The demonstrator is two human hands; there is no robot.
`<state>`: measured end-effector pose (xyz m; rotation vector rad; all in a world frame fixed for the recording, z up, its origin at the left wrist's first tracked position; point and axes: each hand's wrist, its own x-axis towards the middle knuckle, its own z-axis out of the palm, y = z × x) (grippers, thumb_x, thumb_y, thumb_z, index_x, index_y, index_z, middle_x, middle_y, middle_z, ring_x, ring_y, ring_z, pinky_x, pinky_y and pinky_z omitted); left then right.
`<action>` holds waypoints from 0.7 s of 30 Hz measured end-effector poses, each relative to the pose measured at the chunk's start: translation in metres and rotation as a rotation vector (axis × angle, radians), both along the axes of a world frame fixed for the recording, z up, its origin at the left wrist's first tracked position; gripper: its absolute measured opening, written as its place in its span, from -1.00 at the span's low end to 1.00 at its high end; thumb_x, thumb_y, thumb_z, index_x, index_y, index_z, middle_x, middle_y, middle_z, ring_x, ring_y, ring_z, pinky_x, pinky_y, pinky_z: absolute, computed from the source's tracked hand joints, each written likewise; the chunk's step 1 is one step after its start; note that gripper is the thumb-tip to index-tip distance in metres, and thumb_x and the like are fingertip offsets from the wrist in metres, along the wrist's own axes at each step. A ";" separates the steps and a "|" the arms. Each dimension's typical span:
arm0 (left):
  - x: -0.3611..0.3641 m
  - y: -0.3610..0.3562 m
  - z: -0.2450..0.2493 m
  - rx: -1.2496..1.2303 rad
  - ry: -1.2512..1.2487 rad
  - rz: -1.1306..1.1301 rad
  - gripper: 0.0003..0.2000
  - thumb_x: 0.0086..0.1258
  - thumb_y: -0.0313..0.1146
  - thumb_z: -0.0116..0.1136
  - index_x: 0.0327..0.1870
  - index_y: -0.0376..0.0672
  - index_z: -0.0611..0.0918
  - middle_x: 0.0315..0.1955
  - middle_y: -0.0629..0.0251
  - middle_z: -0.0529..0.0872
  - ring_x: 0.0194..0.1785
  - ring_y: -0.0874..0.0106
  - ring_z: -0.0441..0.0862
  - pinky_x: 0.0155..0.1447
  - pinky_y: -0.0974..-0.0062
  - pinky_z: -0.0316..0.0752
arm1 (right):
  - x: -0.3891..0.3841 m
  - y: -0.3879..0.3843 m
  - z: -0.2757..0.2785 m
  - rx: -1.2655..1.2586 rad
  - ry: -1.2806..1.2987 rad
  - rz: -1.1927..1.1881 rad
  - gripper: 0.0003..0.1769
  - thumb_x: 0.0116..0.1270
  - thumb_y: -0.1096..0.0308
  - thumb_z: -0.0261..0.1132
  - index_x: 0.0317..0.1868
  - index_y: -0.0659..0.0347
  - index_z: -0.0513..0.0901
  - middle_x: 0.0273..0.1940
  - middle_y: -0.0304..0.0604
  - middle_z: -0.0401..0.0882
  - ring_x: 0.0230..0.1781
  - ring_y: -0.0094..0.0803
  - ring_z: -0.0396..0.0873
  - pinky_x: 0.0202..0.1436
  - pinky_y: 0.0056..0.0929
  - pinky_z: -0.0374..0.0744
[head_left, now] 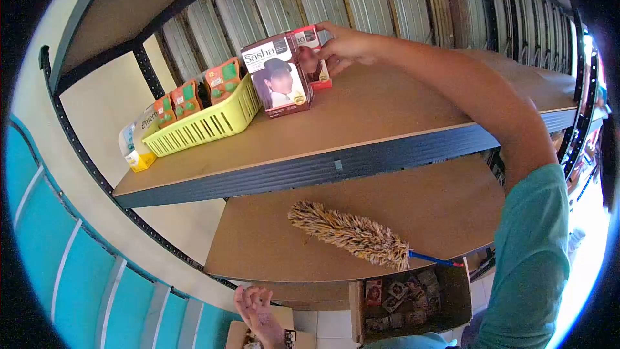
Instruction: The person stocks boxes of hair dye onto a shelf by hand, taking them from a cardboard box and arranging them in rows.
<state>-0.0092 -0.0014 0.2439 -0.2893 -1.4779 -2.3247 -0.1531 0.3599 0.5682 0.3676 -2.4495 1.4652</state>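
On the upper shelf, my right hand point(345, 48) grips a red box point(321, 77) by its right side, behind and beside a dark red "Sasha" box point(279, 81) that stands upright. To the left of these boxes is a yellow-green basket point(210, 121) with orange and green packs point(223, 82) in it. My left hand point(257, 313) is low in the view, below the lower shelf, with its fingers bent but apart and nothing in them.
A fluffy duster point(349, 232) with a blue handle lies on the lower shelf point(258, 239). Below stands an open cardboard box point(413, 304) of small packs. A yellow and white pack point(139, 148) sits left of the basket. Metal posts point(77, 148) frame the shelves.
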 end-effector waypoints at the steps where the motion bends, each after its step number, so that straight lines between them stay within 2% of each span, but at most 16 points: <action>1: 0.003 0.003 0.001 -0.010 -0.017 0.018 -0.40 0.09 -0.06 0.09 0.14 -0.07 0.23 -0.17 0.34 0.41 -0.06 0.40 0.37 -0.02 0.34 0.33 | -0.002 0.003 0.000 0.001 -0.011 0.015 -0.30 0.12 0.45 0.17 0.22 0.19 0.00 -0.12 0.06 0.42 -0.25 -0.25 0.51 -0.15 -0.26 0.55; 5: -0.001 -0.001 -0.015 0.047 0.009 -0.061 -0.42 0.08 -0.08 0.10 0.13 -0.05 0.24 -0.19 0.35 0.42 -0.08 0.41 0.39 -0.04 0.37 0.33 | -0.004 0.008 -0.004 -0.068 -0.049 0.091 -0.32 0.14 0.42 0.15 0.23 0.21 0.00 -0.09 0.05 0.39 -0.22 -0.24 0.50 -0.12 -0.24 0.54; 7: 0.000 0.001 -0.016 0.023 0.011 -0.053 -0.43 0.08 -0.10 0.09 0.13 -0.04 0.25 -0.19 0.35 0.42 -0.10 0.41 0.40 -0.05 0.35 0.34 | -0.004 0.006 -0.003 -0.061 -0.047 0.094 -0.30 0.14 0.46 0.13 0.25 0.24 -0.01 -0.03 0.09 0.33 -0.21 -0.21 0.49 -0.10 -0.16 0.53; 13: 0.007 0.004 -0.012 0.041 -0.054 0.006 -0.45 0.08 -0.16 0.10 0.12 -0.05 0.26 -0.20 0.34 0.43 -0.13 0.40 0.41 -0.06 0.32 0.34 | -0.011 -0.005 -0.005 -0.096 -0.060 0.157 -0.36 0.17 0.46 0.11 0.23 0.29 0.01 0.01 0.11 0.31 -0.16 -0.18 0.48 -0.05 -0.18 0.52; 17: 0.004 -0.004 -0.019 0.047 -0.114 0.055 -0.46 0.07 -0.18 0.10 0.11 -0.05 0.26 -0.19 0.34 0.43 -0.13 0.39 0.41 -0.04 0.30 0.34 | -0.012 -0.008 -0.007 -0.104 -0.054 0.165 -0.36 0.18 0.44 0.12 0.23 0.29 0.02 -0.02 0.09 0.34 -0.15 -0.18 0.49 -0.07 -0.19 0.53; 21: 0.001 -0.010 -0.029 0.056 -0.062 0.013 -0.48 0.09 -0.18 0.07 0.11 -0.06 0.26 -0.18 0.34 0.43 -0.13 0.38 0.40 -0.02 0.29 0.33 | -0.013 -0.007 -0.007 -0.096 -0.055 0.195 -0.35 0.17 0.44 0.12 0.23 0.28 0.02 -0.05 0.07 0.36 -0.15 -0.19 0.49 -0.09 -0.21 0.54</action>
